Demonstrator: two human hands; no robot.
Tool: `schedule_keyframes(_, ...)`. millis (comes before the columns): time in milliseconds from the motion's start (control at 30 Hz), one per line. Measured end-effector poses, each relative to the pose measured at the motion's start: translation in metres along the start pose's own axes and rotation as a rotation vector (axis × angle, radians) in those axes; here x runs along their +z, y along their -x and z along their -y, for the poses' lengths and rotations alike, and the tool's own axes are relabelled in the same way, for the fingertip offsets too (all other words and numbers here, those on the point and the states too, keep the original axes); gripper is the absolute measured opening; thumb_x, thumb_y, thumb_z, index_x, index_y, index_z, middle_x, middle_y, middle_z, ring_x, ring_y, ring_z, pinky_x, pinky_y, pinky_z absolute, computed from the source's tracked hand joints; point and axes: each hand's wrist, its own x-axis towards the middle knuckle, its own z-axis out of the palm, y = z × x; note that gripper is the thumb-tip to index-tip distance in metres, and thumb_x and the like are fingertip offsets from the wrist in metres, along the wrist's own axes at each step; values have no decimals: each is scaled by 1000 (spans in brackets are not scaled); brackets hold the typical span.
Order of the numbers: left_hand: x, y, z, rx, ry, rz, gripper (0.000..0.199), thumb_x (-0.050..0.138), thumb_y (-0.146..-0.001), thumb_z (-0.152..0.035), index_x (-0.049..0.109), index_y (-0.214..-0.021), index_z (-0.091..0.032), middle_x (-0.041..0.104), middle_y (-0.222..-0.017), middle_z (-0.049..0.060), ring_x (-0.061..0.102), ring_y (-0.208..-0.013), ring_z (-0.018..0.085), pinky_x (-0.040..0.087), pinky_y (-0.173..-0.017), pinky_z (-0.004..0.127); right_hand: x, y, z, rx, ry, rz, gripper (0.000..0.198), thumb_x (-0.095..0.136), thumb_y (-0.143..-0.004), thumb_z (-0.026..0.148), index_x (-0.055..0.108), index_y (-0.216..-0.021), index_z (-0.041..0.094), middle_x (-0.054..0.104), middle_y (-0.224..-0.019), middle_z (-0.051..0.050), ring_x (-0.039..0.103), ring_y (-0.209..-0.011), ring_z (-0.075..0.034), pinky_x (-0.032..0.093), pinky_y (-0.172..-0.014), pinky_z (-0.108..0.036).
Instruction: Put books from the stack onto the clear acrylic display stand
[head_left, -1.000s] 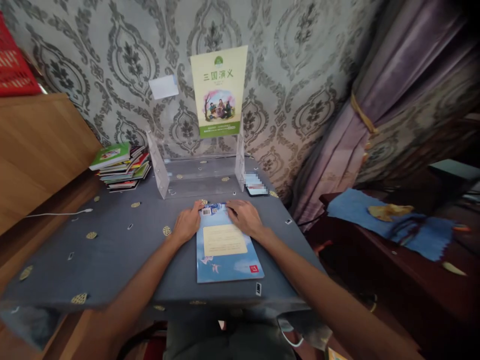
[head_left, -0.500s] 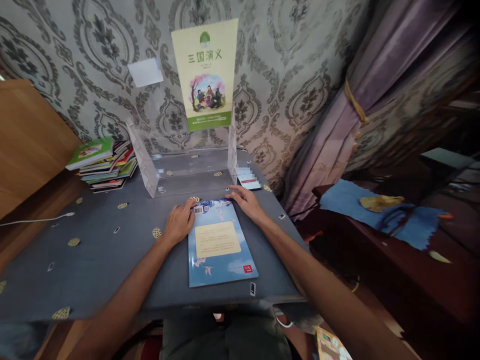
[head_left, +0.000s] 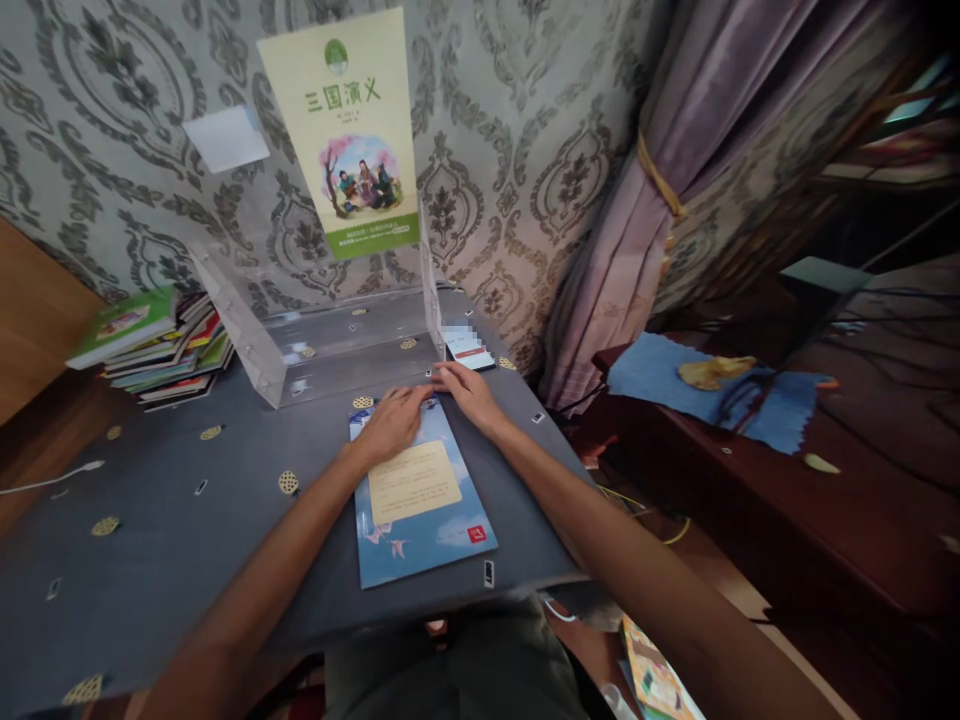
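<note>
A blue book (head_left: 426, 532) lies flat on the grey-covered table, its back cover with a cream text panel facing up. My left hand (head_left: 396, 422) rests across the book's far edge, fingers stretched out toward the right. At the far right corner is my right hand (head_left: 466, 392), fingers extended, its fingertips close to those of the left. Whether either hand touches the other I cannot tell. Neither hand grips anything. Behind them stands a clear acrylic rack (head_left: 259, 360), with a yellow-green book (head_left: 367, 110) upright at its back.
Left of the rack sits a stack of books (head_left: 176, 345). A phone (head_left: 469, 350) lies right of the rack. White paper (head_left: 226, 140) is on the patterned wall. To the right are a tied curtain (head_left: 637, 200) and a dark bench (head_left: 720, 450) bearing a blue cloth (head_left: 649, 375).
My left hand has slid right from the book's left corner, over its far edge, toward my right hand. The camera view has turned right. The book stays flat on the table.
</note>
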Motion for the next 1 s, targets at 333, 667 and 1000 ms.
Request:
schedule_keyframes(333, -2, 4, -5, -8, 2, 52, 43, 38, -92, -7, 51, -131, -17, 66, -124, 12, 58, -117, 25, 43, -104, 44, 0, 1, 3, 22, 4, 11, 36, 57, -94, 54, 68, -96, 20, 76, -93, -7, 76, -93, -25, 58, -91, -41)
schedule_keyframes(667, -8, 38, -60, 131, 104, 152, 45, 33, -95, -8, 50, -135, -17, 62, -135, 13, 54, -128, 23, 40, -111, 46, 0, -1, 3, -33, 89, 41, 43, 51, -96, 58, 66, -93, 19, 75, -91, -5, 76, -92, -22, 59, -87, -34)
schedule_keyframes(1000, -18, 86, -115, 274, 186, 350, 48, 36, -100, -16, 38, -148, -20, 59, -144, 9, 37, -147, 19, 21, -125, 50, 1, 0, 6, -44, 127, 41, 46, 48, -97, 60, 66, -92, 18, 74, -92, -6, 75, -93, -22, 57, -88, -33)
